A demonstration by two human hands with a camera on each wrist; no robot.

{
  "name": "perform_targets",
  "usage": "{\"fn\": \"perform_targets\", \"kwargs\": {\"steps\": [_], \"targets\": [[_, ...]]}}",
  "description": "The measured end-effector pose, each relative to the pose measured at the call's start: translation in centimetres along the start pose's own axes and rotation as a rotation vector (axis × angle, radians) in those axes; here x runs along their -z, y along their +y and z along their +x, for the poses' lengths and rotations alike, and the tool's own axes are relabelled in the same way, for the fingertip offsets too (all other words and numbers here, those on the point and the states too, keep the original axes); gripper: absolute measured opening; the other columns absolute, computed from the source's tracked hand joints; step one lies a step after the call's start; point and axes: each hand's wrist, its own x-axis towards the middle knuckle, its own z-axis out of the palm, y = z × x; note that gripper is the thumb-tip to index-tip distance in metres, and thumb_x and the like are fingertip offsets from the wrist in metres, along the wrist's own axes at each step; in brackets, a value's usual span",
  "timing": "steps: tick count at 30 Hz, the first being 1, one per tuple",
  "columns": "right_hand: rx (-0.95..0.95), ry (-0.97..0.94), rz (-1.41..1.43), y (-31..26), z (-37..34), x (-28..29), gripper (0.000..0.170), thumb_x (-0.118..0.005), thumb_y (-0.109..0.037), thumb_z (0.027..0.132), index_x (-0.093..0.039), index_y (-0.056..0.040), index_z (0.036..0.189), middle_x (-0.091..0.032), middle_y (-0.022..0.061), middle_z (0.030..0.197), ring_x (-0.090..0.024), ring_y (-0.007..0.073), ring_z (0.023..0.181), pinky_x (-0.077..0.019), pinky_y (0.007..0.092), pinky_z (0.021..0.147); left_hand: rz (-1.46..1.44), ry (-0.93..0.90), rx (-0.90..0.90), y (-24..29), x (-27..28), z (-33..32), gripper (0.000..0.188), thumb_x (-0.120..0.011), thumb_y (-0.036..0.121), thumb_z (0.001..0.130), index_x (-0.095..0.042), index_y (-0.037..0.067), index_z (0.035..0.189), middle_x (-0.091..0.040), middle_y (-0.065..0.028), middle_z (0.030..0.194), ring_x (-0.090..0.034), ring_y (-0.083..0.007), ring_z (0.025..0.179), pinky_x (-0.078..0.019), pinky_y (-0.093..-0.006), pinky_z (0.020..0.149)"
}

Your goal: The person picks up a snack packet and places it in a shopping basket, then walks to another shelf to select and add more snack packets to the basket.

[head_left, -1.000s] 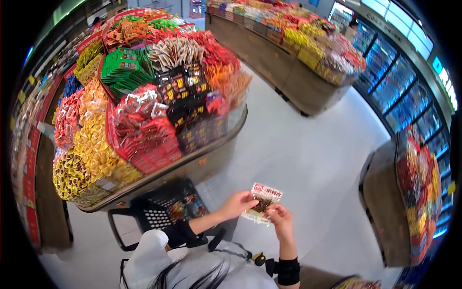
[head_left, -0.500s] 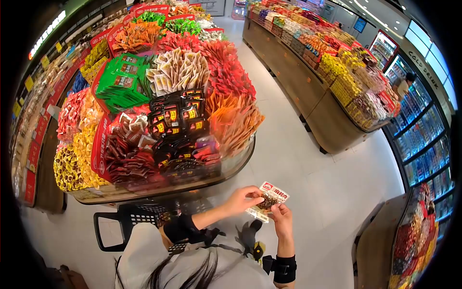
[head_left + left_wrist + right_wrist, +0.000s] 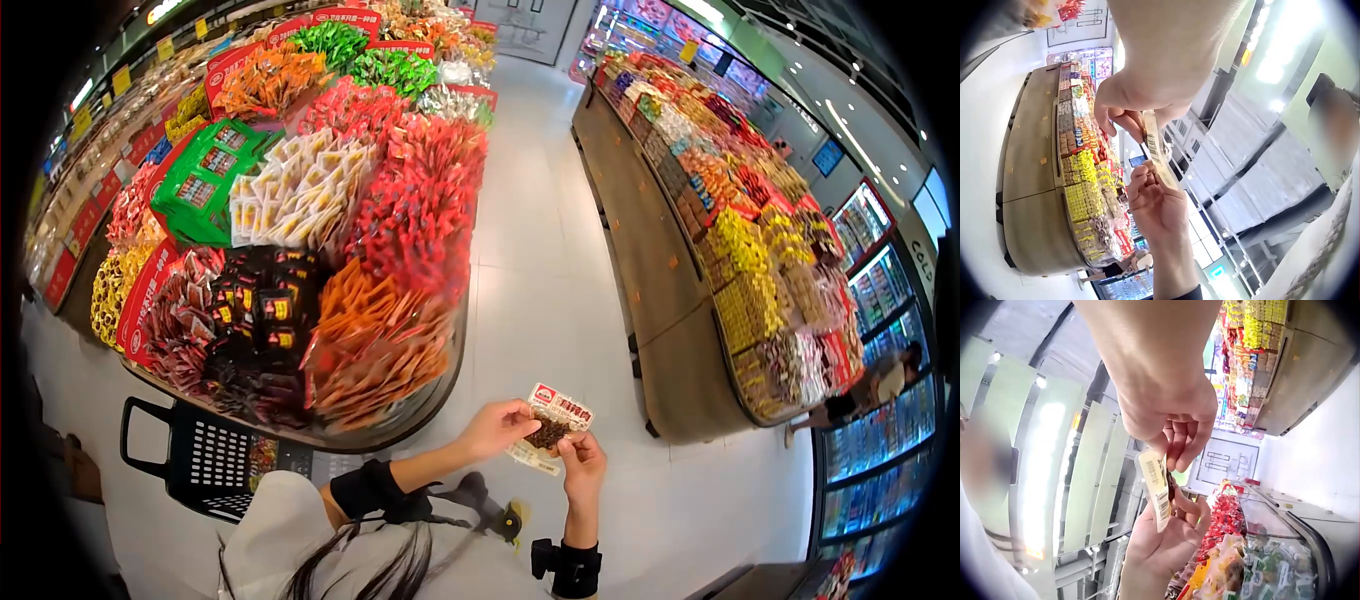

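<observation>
Between both hands is a small flat snack packet [image 3: 547, 432], with a white and red printed top and dark brown food showing in its middle. My left hand [image 3: 494, 428] pinches its left edge between thumb and fingers. The opposite edge is pinched by my right hand [image 3: 582, 464]. In the left wrist view the packet [image 3: 1156, 149] appears nearly edge-on, its barcode side showing. A pale back with printed codes is seen on the packet [image 3: 1155, 487] in the right wrist view. A black shopping basket [image 3: 215, 455] holding colourful packets is left of my body.
A large display stand [image 3: 455, 365] heaped with wrapped snacks rises ahead on the left. Across the pale floor aisle [image 3: 530, 250] runs a long wooden counter [image 3: 675, 345] of sweets. Lit drink fridges [image 3: 880, 440] line the right side, where a person [image 3: 870, 385] stands.
The view has swung, bringing the aisle between the stands towards the middle. The basket appears further left. Both hands keep their pinch on the packet.
</observation>
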Motion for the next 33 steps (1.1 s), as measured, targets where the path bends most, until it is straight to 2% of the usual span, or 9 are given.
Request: {"fn": "perform_targets", "kwargs": {"steps": [4,8,10,14,19,23,26,30,33], "targets": [[-0.002,-0.047,-0.016,-0.5,7.5,2.6,0.009,-0.06,-0.006,0.081,-0.051,-0.0025,0.082,-0.055,0.0002,0.075,-0.05,0.0056,0.067,-0.0413,0.0192,0.063,-0.011,0.157,0.043,0.5,-1.3,6.6,0.01,-0.058,0.009,0.082,-0.054,0.0,0.087,-0.057,-0.0006,0.077,-0.052,-0.005,0.07,-0.0422,-0.0196,0.06],[0.018,-0.096,-0.063,0.9,14.7,5.8,0.007,-0.059,-0.005,0.081,-0.053,-0.0014,0.081,-0.058,0.0016,0.076,-0.054,0.0069,0.069,-0.0442,0.0207,0.063,-0.105,0.237,-0.024,-1.7,-1.5,13.4,0.01,-0.058,0.009,0.082,-0.054,0.001,0.085,-0.058,-0.0009,0.074,-0.053,-0.0049,0.07,-0.0432,-0.0195,0.061],[0.02,-0.115,-0.09,1.7,18.5,7.0,0.007,-0.059,-0.005,0.081,-0.053,-0.001,0.08,-0.058,0.0022,0.076,-0.055,0.007,0.07,-0.0447,0.0212,0.064,-0.07,0.281,0.005,-1.7,-1.5,16.9,0.011,-0.059,0.01,0.082,-0.054,0.0,0.086,-0.058,-0.0013,0.075,-0.053,-0.0051,0.07,-0.0434,-0.0197,0.062],[0.004,-0.244,-0.174,1.6,27.1,8.2,0.008,-0.059,-0.003,0.081,-0.052,-0.0013,0.084,-0.057,0.0019,0.077,-0.054,0.0067,0.07,-0.0436,0.0199,0.064,-0.092,0.345,-0.036,-2.9,-0.2,24.4,0.013,-0.059,0.011,0.082,-0.055,0.001,0.088,-0.059,-0.0017,0.076,-0.053,-0.0055,0.07,-0.0439,-0.0203,0.062],[0.078,-0.424,-0.339,1.3,40.0,10.0,0.015,-0.062,-0.001,0.077,-0.054,-0.0011,0.09,-0.058,0.0024,0.082,-0.056,0.0084,0.072,-0.0449,0.0204,0.066,0.093,0.479,0.029,-2.9,2.7,36.1,0.016,-0.059,0.014,0.082,-0.058,0.0,0.09,-0.061,-0.0043,0.079,-0.056,-0.0095,0.073,-0.0458,-0.0237,0.067],[0.029,-0.429,-0.236,0.7,48.3,12.2,0.017,-0.063,0.0,0.077,-0.054,-0.0006,0.092,-0.058,0.0025,0.084,-0.057,0.0093,0.074,-0.0458,0.0212,0.068,0.043,0.451,-0.015,-0.6,3.6,44.5,0.016,-0.06,0.013,0.081,-0.058,0.0,0.09,-0.061,-0.0046,0.081,-0.056,-0.0093,0.075,-0.0454,-0.0228,0.069],[-0.053,-0.404,-0.095,0.4,53.8,13.2,0.013,-0.062,0.0,0.076,-0.056,0.0006,0.088,-0.058,0.0026,0.084,-0.054,0.007,0.075,-0.0445,0.0199,0.067,-0.066,0.41,-0.106,0.5,4.0,49.8,0.014,-0.06,0.012,0.081,-0.058,0.0,0.089,-0.06,-0.0043,0.079,-0.056,-0.0098,0.074,-0.0454,-0.0228,0.068],[-0.043,-0.459,-0.05,2.3,62.0,14.2,0.013,-0.06,0.001,0.079,-0.054,0.0011,0.091,-0.058,0.0057,0.086,-0.057,0.0116,0.078,-0.0478,0.0241,0.071,0.102,0.509,-0.181,-0.5,5.8,56.6,0.013,-0.06,0.012,0.081,-0.058,0.0,0.087,-0.059,-0.0033,0.079,-0.056,-0.01,0.074,-0.0456,-0.0235,0.069],[-0.062,-0.501,-0.009,3.1,68.4,15.1,0.012,-0.059,0.002,0.079,-0.054,0.0019,0.09,-0.058,0.0063,0.087,-0.057,0.0117,0.078,-0.0483,0.0244,0.071,0.155,0.573,-0.12,-1.4,6.9,62.2,0.013,-0.06,0.012,0.081,-0.058,0.0,0.086,-0.06,-0.0031,0.079,-0.056,-0.0093,0.075,-0.0458,-0.0234,0.069]]}}
